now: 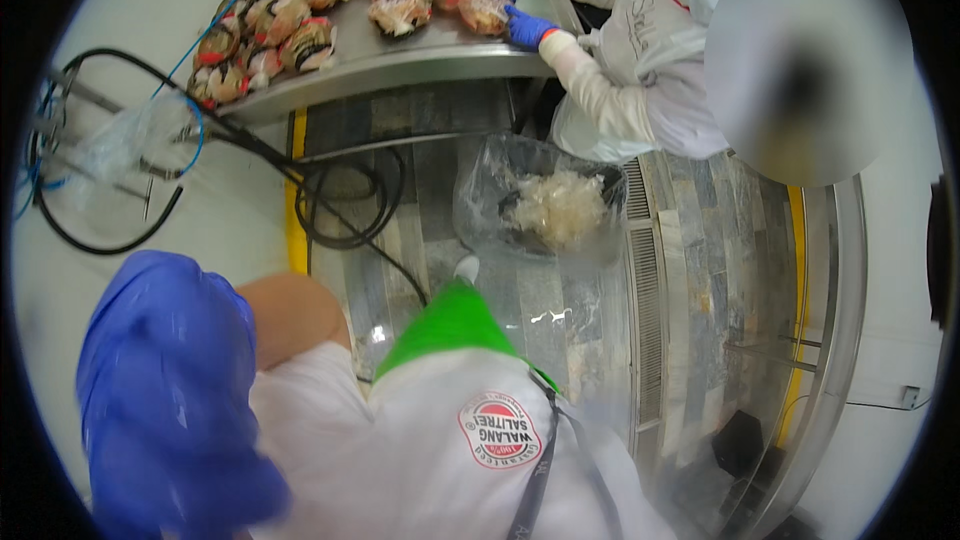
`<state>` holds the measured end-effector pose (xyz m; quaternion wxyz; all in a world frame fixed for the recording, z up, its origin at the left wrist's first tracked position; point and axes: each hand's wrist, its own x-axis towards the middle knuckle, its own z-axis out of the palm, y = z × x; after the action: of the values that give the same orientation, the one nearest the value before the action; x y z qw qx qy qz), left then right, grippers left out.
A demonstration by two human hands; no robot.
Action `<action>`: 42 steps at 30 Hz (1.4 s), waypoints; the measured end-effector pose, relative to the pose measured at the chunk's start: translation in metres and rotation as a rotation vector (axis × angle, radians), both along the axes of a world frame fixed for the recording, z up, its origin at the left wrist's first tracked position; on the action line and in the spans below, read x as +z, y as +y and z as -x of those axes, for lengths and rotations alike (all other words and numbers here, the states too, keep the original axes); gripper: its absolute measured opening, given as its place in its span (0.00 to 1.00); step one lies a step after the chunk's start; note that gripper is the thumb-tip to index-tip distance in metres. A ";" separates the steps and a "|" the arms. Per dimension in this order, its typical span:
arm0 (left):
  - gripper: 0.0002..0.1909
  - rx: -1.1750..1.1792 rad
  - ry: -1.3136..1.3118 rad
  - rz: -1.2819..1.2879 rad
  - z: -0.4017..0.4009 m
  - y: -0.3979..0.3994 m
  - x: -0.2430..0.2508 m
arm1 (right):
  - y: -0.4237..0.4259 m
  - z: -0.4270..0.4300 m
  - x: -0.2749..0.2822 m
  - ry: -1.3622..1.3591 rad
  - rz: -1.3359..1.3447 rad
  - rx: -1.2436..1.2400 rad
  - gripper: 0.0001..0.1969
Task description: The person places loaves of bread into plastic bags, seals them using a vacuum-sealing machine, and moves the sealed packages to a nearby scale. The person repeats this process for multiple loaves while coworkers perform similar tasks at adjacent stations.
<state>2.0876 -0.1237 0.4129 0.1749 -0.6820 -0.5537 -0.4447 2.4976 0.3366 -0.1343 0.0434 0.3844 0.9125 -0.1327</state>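
My left hand (169, 405), in a blue glove, is raised close to the camera at the lower left. It looks blurred, its fingers seem bent, and whether they hold anything is hidden. Behind it shows part of my bare arm (296, 311) below a white sleeve. My right hand is out of view. Before me, across the floor, stands a stainless steel table (390, 64) bearing many clear-bagged products (307, 45) with red bands.
Across the table a co-worker's blue-gloved hands (529, 26) touch a bagged product (484, 13). A bin lined with clear plastic (480, 187) holds crumpled film. A coiled black hose (349, 240) lies at left. A floor drain grate (649, 322) and steel table edge (847, 270) are at right.
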 end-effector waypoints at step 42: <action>0.20 0.837 -1.354 1.535 0.124 -0.014 -0.693 | 0.030 0.118 0.022 -0.252 0.184 0.024 0.12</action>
<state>1.9633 -0.1377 -0.2800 -0.4971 0.0163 -0.8507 -0.1700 2.3796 0.3665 -0.1127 0.1943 0.3814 0.8884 -0.1660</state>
